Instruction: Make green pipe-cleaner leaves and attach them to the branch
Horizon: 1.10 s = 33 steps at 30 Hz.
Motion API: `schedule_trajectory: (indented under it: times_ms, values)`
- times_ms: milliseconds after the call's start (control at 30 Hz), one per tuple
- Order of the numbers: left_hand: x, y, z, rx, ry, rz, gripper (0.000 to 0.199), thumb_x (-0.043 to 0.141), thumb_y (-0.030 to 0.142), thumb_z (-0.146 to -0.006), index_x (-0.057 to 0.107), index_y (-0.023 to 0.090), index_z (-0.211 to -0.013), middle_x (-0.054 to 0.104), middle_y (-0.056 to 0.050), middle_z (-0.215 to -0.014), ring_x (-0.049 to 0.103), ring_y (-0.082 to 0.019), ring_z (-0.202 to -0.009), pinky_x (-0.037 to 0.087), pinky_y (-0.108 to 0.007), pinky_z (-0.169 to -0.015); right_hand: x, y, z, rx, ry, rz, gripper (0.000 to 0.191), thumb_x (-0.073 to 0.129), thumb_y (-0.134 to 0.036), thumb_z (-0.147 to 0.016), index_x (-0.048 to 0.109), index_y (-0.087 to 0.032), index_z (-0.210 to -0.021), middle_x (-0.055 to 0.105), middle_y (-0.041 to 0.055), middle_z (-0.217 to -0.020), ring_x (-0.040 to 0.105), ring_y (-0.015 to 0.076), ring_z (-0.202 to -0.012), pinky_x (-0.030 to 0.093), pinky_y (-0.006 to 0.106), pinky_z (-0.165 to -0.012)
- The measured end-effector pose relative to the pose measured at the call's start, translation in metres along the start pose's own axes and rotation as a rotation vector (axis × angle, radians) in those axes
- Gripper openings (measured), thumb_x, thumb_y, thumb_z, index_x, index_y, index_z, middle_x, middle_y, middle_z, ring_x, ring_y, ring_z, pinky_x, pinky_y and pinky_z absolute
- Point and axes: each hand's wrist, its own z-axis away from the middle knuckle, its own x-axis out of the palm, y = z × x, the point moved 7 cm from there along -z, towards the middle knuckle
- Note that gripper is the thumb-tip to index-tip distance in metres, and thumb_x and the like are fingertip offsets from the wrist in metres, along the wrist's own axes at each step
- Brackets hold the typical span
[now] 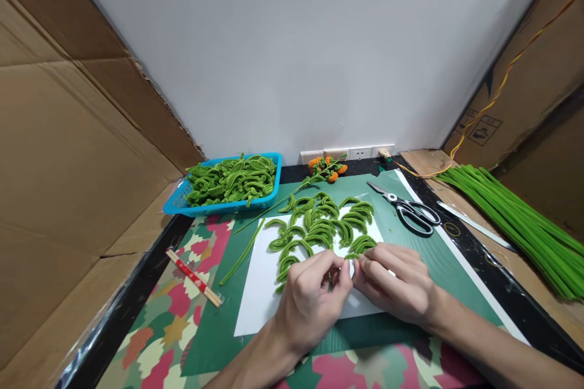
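Note:
Over a white sheet [255, 292], my left hand [314, 292] and my right hand [396, 279] are close together, fingertips pinched. Between them shows a short green pipe cleaner piece [352, 256], its ends hidden by the fingers. Just beyond the hands lie several bent green pipe cleaner pieces [319, 231], spread in small clusters on the sheet. A single green pipe cleaner [241, 255] lies along the sheet's left edge. Behind them rests a pipe cleaner flower stem [329, 169] with orange blooms.
At back left a blue basket [219, 209] holds many green loops. Black-handled scissors [406, 209] lie right of the sheet. A bundle of green pipe cleaners [515, 225] is at far right. Wrapped chopsticks [194, 276] lie left. Wall sockets [360, 153] and cardboard panels [68, 164] border the table.

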Motion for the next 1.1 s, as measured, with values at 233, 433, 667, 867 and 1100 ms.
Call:
schedule_trajectory:
  times_ms: [233, 433, 667, 867, 1100]
  values:
    - [-0.001, -0.001, 0.000, 0.028, -0.003, -0.025, 0.017, 0.063, 0.016, -0.099, 0.061, 0.019, -0.083, 0.057, 0.003, -0.068, 0.055, -0.011, -0.058, 0.041, -0.023, -0.055, -0.002, 0.004, -0.001, -0.029, 0.010, 0.007, 0.017, 0.070, -0.006, -0.091, 0.063, -0.021, -0.095, 0.069, 0.0025, -0.072, 0.059, 0.0162, -0.059, 0.046, 0.031, -0.057]
    - [-0.007, -0.003, -0.006, 0.024, -0.010, -0.003, 0.011, 0.064, 0.018, -0.102, 0.074, 0.018, -0.107, 0.068, -0.001, -0.081, 0.057, -0.011, -0.060, 0.044, -0.023, -0.057, -0.010, 0.015, -0.006, -0.077, -0.023, -0.032, 0.008, 0.067, -0.015, -0.092, 0.066, -0.023, -0.093, 0.071, 0.0029, -0.072, 0.061, 0.0163, -0.057, 0.043, 0.032, -0.054]
    - [0.011, 0.022, 0.024, 0.059, -0.188, -0.186, 0.021, 0.059, 0.015, -0.103, 0.080, 0.020, -0.103, 0.068, -0.002, -0.075, 0.062, -0.013, -0.057, 0.044, -0.026, -0.054, -0.050, 0.082, -0.004, 0.275, 0.173, 0.091, 0.026, 0.059, -0.013, -0.099, 0.061, -0.021, -0.075, 0.060, -0.0003, -0.062, 0.054, 0.0132, -0.052, 0.039, 0.028, -0.054]
    - [0.028, 0.037, 0.069, 0.170, -0.086, -0.463, 0.025, 0.061, 0.013, -0.101, 0.078, 0.018, -0.118, 0.073, -0.002, -0.077, 0.067, -0.018, -0.056, 0.044, -0.033, -0.055, -0.049, 0.099, 0.000, 0.321, 0.118, 0.178, 0.035, 0.057, -0.019, -0.100, 0.054, -0.022, -0.066, 0.050, -0.0034, -0.055, 0.042, 0.0116, -0.047, 0.031, 0.029, -0.051]
    - [0.001, 0.019, 0.087, 0.047, -0.017, -0.630, 0.022, 0.061, 0.021, -0.106, 0.078, 0.018, -0.120, 0.078, -0.002, -0.082, 0.071, -0.017, -0.060, 0.045, -0.030, -0.060, -0.040, 0.090, -0.003, 0.237, -0.002, 0.300, 0.041, 0.058, -0.018, -0.100, 0.046, -0.023, -0.061, 0.048, -0.0031, -0.054, 0.040, 0.0130, -0.050, 0.029, 0.031, -0.054]
